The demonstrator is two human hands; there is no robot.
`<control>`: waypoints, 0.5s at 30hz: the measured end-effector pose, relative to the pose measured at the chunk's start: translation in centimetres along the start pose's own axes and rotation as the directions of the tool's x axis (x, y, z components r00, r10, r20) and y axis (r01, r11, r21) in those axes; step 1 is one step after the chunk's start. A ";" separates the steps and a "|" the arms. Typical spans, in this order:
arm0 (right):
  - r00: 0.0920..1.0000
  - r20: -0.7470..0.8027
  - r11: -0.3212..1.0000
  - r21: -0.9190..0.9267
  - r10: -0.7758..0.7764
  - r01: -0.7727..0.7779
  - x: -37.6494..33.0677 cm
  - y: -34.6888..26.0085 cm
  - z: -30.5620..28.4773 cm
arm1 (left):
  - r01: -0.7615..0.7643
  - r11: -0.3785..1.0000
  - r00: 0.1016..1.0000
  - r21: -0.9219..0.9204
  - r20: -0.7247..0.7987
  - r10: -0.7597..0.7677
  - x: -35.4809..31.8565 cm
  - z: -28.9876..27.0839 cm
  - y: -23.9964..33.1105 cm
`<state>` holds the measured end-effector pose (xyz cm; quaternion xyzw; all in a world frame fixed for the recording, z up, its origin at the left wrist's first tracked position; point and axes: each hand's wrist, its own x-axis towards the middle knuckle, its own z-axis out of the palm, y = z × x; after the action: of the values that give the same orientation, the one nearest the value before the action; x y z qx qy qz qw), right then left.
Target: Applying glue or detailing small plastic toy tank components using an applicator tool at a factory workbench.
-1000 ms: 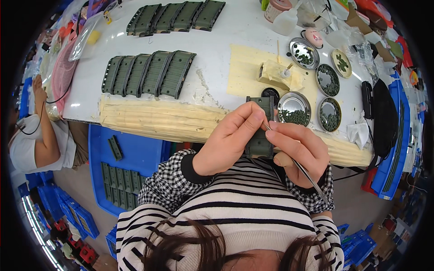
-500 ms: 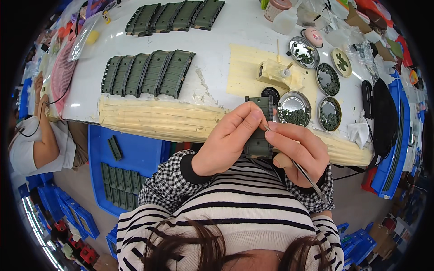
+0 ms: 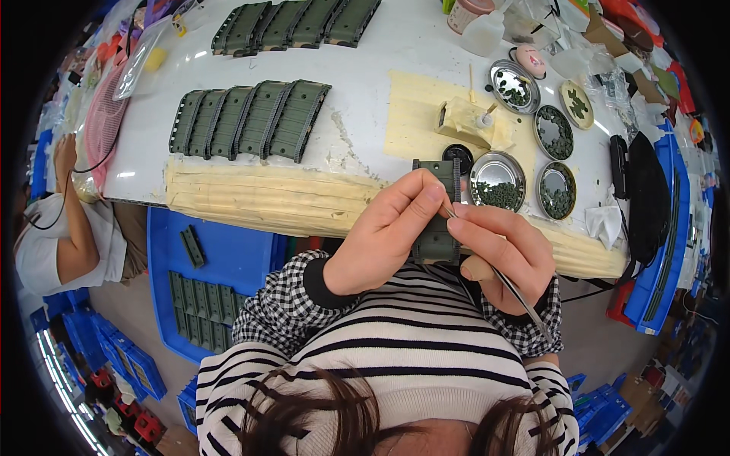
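My right hand [image 3: 511, 254] grips a pair of metal tweezers [image 3: 522, 298], their tips pointing up and left between my hands. A tan wrap covers one of its fingertips. My left hand [image 3: 384, 232] is closed, thumb and forefinger pinched right at the tweezer tips. Whatever sits in that pinch is too small or hidden to make out. Below both hands a dark green ribbed panel [image 3: 436, 247] spans the table's near edge, its middle covered by my fingers. Just beyond it stand a black round lid [image 3: 457, 157] and a metal dish of small green pieces [image 3: 498, 193].
More metal dishes [image 3: 557, 190] of green bits stand at right, near a tape-covered block [image 3: 465, 121]. Two rows of green panels [image 3: 251, 121] lie at left. A blue bin [image 3: 213, 228] holding panels sits below the table. Another person [image 3: 72, 239] works at far left.
My hands keep almost the same pose at the tweezer tips. The whole view has shifted slightly. At far left the other person's hands have moved.
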<state>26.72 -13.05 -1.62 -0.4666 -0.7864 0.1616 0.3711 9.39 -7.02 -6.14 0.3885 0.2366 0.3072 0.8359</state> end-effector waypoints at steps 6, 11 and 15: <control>1.000 0.007 1.000 -0.003 0.009 -0.009 0.0 -0.1 0.0 | -0.006 1.000 1.000 -0.001 -0.008 0.006 0.0 0.0 -0.1; 1.000 0.007 1.000 -0.002 0.012 -0.012 0.0 0.0 -0.1 | -0.004 1.000 1.000 0.003 -0.012 0.004 0.1 -0.1 -0.2; 1.000 0.009 1.000 0.004 0.021 -0.021 -0.1 0.0 -0.1 | -0.015 1.000 1.000 0.028 -0.009 0.015 0.2 -0.2 -0.4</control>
<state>26.82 -13.13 -1.64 -0.4734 -0.7828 0.1694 0.3667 9.58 -6.95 -6.55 0.4004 0.2414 0.3120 0.8271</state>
